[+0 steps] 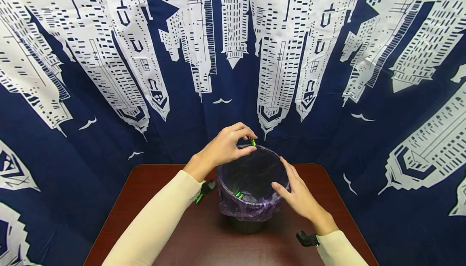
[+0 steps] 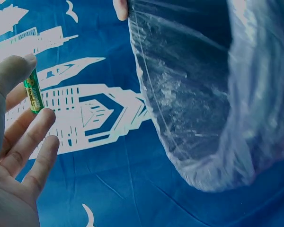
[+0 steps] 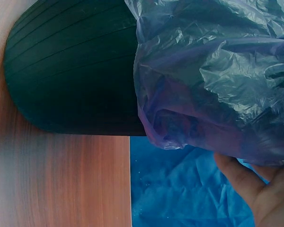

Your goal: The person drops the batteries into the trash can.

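My left hand pinches a small green battery between thumb and fingers, above the far left part of a bin's rim. The dark bin stands upright, lined with a translucent purple bag folded over its rim. Low in the opening, by the near side, green batteries show; their number is unclear. My right hand rests against the bin's right side at the rim, fingers extended and thumb apart. In the right wrist view its thumb is by the bag's edge, and the other fingers are partly hidden.
The bin stands on a reddish-brown table. Another green item, like a battery, shows beside the left wrist's black camera, partly covered. A dark blue curtain with white buildings hangs behind and around the table.
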Demonstrator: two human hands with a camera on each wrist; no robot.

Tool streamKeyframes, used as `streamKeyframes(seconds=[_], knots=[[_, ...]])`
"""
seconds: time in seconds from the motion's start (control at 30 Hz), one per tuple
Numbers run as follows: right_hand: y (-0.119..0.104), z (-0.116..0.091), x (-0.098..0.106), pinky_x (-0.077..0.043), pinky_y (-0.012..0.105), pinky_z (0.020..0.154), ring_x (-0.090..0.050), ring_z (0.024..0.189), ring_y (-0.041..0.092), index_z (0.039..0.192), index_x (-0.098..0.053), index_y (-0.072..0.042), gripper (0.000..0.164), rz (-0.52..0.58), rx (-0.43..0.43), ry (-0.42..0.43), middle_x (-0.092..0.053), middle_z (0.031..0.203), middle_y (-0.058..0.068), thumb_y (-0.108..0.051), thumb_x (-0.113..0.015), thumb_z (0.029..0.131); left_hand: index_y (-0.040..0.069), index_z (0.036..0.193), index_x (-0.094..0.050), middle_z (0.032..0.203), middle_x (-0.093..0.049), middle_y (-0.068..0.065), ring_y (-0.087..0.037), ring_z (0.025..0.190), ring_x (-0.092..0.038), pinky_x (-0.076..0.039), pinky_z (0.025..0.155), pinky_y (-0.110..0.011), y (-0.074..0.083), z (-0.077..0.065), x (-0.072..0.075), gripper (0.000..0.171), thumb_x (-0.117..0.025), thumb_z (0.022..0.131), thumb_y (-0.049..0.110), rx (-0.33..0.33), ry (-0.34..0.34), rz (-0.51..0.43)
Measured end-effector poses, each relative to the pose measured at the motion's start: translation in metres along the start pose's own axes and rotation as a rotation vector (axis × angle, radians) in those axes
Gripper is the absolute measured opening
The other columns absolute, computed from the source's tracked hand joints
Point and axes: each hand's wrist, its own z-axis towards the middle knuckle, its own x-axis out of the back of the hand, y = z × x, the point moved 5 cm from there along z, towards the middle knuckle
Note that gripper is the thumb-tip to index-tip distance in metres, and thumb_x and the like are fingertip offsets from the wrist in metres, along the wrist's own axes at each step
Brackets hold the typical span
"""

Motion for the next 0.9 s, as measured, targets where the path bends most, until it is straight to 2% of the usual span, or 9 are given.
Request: streamKeyframes(seconds=[0.1,0.2,0.3,0.43,0.53,0.9], knots=[[-0.001,0.001,0.000,-0.033,0.090,0.129,-0.035,0.173,0.059,0.187,-0.020,-0.013,0.095,0.003,0.007,0.000,-0.029,0.190,0.025,-0.042,-0.070,0.112,0.005,0.124,-0.084,0.125,-0.080,-0.012,-0.030,0.108,-0.081,-0.069,0.100,-0.036,0.000,0.003,-0.004,0.028,-0.094,0.100,0.014,-0.001,-0.004,0.001],[-0.001,0.001,-0.001,-0.033,0.089,0.129,-0.035,0.173,0.059,0.187,-0.020,-0.013,0.095,0.006,0.007,-0.001,-0.029,0.190,0.025,-0.042,-0.070,0.113,0.006,0.128,-0.084,0.128,-0.080,-0.011,-0.030,0.113,-0.081,-0.069,0.102,-0.038,-0.001,0.004,-0.007,0.031,-0.094,0.101,0.016,0.037,-0.022,0.008],[0.000,0.000,-0.001,-0.033,0.090,0.128,-0.034,0.173,0.060,0.187,-0.019,-0.014,0.095,0.009,0.000,-0.004,-0.028,0.191,0.025,-0.043,-0.069,0.113,0.012,0.139,-0.082,0.141,-0.078,-0.010,-0.030,0.129,-0.078,-0.065,0.115,-0.047,-0.004,0.001,-0.010,0.043,-0.094,0.101,0.028,0.114,-0.069,0.062],[0.001,0.000,-0.001,-0.033,0.091,0.127,-0.033,0.173,0.060,0.187,-0.019,-0.013,0.095,0.009,-0.004,-0.006,-0.027,0.191,0.025,-0.043,-0.069,0.113,0.022,0.151,-0.077,0.158,-0.072,-0.007,-0.032,0.150,-0.068,-0.052,0.130,-0.063,-0.009,-0.008,-0.013,0.058,-0.093,0.100,0.045,0.192,-0.129,0.165],[0.001,0.000,-0.001,-0.033,0.091,0.127,-0.033,0.173,0.060,0.187,-0.019,-0.012,0.095,0.009,-0.003,-0.006,-0.027,0.191,0.025,-0.043,-0.069,0.113,0.025,0.152,-0.077,0.159,-0.072,-0.004,-0.032,0.151,-0.066,-0.047,0.133,-0.066,-0.014,-0.016,-0.012,0.059,-0.092,0.101,0.049,0.213,-0.128,0.196],[0.000,0.001,-0.001,-0.030,0.091,0.129,-0.031,0.175,0.059,0.187,-0.019,-0.013,0.095,0.015,-0.003,0.002,-0.027,0.192,0.024,-0.043,-0.070,0.112,0.025,0.150,-0.077,0.154,-0.074,-0.003,-0.032,0.148,-0.068,-0.048,0.131,-0.066,-0.027,-0.040,-0.004,0.055,-0.090,0.102,0.049,0.243,-0.086,0.196]])
